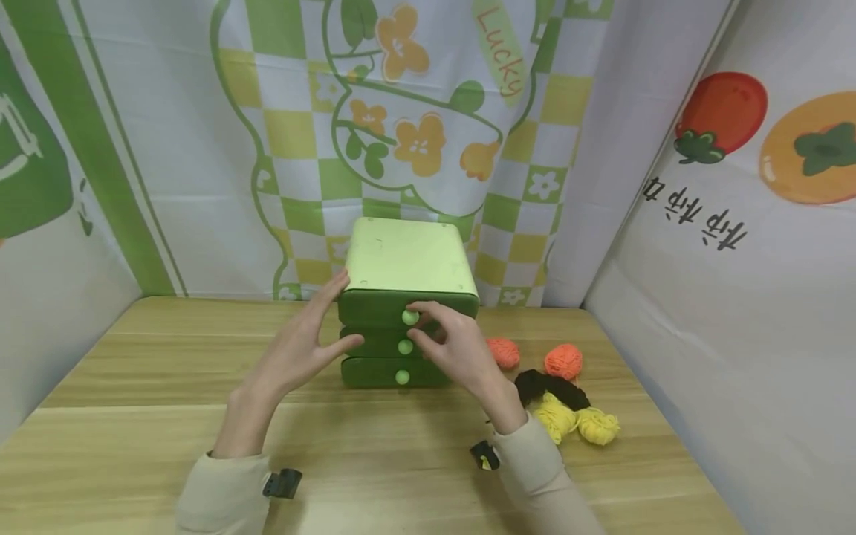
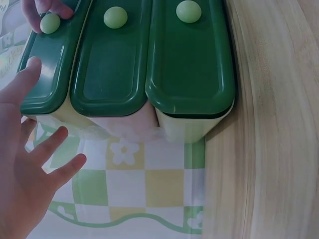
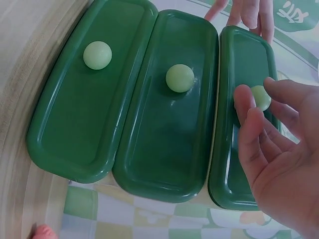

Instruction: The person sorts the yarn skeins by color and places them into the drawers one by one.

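A small drawer cabinet [image 1: 409, 256] with a light green top and three stacked dark green drawer fronts stands at the back of the table. Each front has a round pale green knob. My right hand [image 1: 461, 349] has its thumb and index finger around the top drawer's knob [image 3: 261, 98]. The middle knob [image 3: 180, 78] and bottom knob [image 3: 97, 55] are untouched. At the cabinet's left side is my left hand [image 1: 294, 353], fingers spread and fairly straight, fingertips by the upper left edge. All three drawers look closed.
Right of the cabinet lie two orange yarn balls [image 1: 564, 362], a black yarn bundle [image 1: 551, 389] and two yellow yarn balls [image 1: 597, 426]. A patterned curtain [image 1: 294, 148] hangs right behind the cabinet. Printed fabric walls [image 1: 722, 297] flank the wooden table [image 1: 374, 461].
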`<state>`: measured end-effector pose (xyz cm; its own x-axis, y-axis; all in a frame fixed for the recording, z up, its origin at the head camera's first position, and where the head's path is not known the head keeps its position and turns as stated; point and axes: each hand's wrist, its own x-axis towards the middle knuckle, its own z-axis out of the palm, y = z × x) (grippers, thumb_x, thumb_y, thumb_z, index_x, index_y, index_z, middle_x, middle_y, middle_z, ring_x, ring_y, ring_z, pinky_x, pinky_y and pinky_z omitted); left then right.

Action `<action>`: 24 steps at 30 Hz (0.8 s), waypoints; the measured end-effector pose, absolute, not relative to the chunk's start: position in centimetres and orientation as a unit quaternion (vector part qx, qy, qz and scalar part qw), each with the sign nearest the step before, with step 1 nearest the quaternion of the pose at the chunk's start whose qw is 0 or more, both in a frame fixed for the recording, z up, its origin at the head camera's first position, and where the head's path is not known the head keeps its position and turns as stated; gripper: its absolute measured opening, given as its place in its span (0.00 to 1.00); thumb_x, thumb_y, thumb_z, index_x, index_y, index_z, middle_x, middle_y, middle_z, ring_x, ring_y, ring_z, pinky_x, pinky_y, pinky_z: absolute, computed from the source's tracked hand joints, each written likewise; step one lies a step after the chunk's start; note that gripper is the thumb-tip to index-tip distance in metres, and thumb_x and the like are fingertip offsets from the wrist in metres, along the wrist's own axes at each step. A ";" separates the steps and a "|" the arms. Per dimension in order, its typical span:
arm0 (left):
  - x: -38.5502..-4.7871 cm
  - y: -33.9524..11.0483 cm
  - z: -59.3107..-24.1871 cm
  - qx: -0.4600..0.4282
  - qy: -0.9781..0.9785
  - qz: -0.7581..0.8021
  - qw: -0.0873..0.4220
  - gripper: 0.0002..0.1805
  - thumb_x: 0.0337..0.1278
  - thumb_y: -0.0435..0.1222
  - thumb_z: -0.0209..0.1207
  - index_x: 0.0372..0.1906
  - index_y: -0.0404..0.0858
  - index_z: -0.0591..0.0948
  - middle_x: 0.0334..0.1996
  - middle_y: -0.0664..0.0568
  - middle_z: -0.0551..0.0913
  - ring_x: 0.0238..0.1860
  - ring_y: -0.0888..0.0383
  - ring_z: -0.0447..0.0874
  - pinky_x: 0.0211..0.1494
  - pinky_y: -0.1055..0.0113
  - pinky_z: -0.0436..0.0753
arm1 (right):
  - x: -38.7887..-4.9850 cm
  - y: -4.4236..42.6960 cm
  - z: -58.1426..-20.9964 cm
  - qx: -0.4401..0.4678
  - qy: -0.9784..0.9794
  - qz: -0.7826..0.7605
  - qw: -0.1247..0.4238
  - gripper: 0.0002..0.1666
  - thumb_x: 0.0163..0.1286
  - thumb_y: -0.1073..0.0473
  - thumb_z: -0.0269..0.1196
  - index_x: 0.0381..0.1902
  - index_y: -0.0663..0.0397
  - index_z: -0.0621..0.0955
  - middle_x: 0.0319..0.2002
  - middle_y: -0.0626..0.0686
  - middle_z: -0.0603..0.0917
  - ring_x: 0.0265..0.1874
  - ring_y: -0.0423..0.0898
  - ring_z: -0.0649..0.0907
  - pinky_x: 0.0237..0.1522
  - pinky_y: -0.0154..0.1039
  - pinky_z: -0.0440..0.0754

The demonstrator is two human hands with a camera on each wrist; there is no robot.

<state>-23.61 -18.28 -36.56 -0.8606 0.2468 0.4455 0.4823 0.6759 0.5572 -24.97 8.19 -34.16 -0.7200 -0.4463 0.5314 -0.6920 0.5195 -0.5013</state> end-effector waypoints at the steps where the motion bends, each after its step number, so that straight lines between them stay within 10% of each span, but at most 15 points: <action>1: -23.6 -18.3 -36.5 -0.201 -0.900 -0.349 0.167 0.53 0.59 0.57 0.64 0.80 0.60 0.43 0.81 0.56 0.46 0.78 0.41 0.52 0.74 0.34 0.60 | -24.9 8.2 -34.1 0.335 -0.854 0.359 0.171 0.20 0.68 0.59 0.67 0.58 0.49 0.81 0.39 0.50 0.87 0.17 0.37 0.82 0.20 0.29 0.79; 24: -23.5 -18.3 -36.4 -0.202 -0.898 -0.354 0.166 0.51 0.60 0.56 0.63 0.80 0.61 0.44 0.81 0.59 0.46 0.71 0.39 0.67 0.70 0.32 0.65 | -23.0 9.1 -34.3 0.364 -0.845 0.344 0.187 0.20 0.65 0.64 0.69 0.55 0.54 0.82 0.40 0.52 0.87 0.29 0.43 0.85 0.34 0.43 0.88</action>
